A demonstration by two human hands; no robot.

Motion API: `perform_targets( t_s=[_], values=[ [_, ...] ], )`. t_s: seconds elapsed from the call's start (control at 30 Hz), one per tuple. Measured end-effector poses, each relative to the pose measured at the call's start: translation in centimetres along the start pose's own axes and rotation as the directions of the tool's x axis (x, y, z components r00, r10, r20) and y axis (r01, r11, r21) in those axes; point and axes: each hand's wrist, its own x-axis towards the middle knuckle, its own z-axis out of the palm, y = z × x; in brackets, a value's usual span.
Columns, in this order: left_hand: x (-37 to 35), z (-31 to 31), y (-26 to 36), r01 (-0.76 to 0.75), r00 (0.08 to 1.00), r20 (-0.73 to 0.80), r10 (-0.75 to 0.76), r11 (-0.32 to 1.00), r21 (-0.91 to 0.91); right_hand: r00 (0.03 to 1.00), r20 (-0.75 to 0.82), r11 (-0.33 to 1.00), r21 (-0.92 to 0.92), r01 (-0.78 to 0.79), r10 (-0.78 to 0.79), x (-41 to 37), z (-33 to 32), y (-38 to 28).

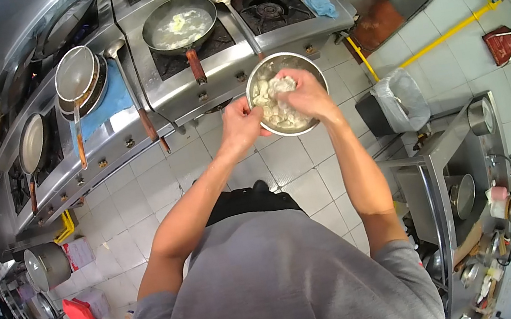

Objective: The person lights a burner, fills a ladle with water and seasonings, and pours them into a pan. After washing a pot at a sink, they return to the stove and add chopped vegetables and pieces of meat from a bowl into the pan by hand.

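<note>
A round steel bowl (pixel 315 74) full of pale dumpling-like pieces is held up in front of me, just short of the stove. My left hand (pixel 239 125) grips the bowl by its near left rim. My right hand (pixel 305 92) is inside the bowl with its fingers closed on some of the pale pieces (pixel 283 85). Straight beyond the bowl, a frying pan (pixel 180 24) with a brown handle sits on a burner, holding whitish bubbling liquid.
The long steel stove (pixel 187 82) runs across the top, with a ladle (pixel 237 16) next to the pan, a strainer (pixel 75 74) over stacked pans, and a blue cloth (pixel 320 6). A lined bin (pixel 399 100) and a steel counter (pixel 437 161) stand at the right. Shelves fill the lower left.
</note>
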Motion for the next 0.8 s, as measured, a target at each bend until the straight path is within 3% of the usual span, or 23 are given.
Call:
perform_targets(
  t_s=[0.17,0.27,0.47,0.67,0.8],
  values=[
    [0.5,-0.6,0.2,0.012,0.999,-0.049,-0.013,1.0,-0.029,0.982,0.045,0.922,-0.337,0.19,-0.186,0.6,-2.0,-5.0],
    [0.5,-1.1,0.3,0.021,0.998,-0.065,-0.024,0.998,-0.053,0.987,0.072,0.845,-0.51,0.162,-0.146,0.8,-1.7,-7.2],
    [0.6,-2.6,0.7,0.007,0.992,-0.123,-0.017,0.997,-0.077,0.933,0.071,0.788,-0.515,0.338,-0.354,2.5,-0.8,-8.0],
    [1.4,-6.1,0.5,0.012,0.984,-0.175,-0.023,0.998,-0.061,0.943,0.18,0.781,-0.529,0.333,-0.28,5.1,0.8,-9.7],
    [2.1,-8.7,1.1,-0.023,0.981,-0.196,0.004,0.996,-0.092,0.928,0.227,0.866,-0.346,0.361,-0.296,7.0,2.6,-10.3]
  ],
)
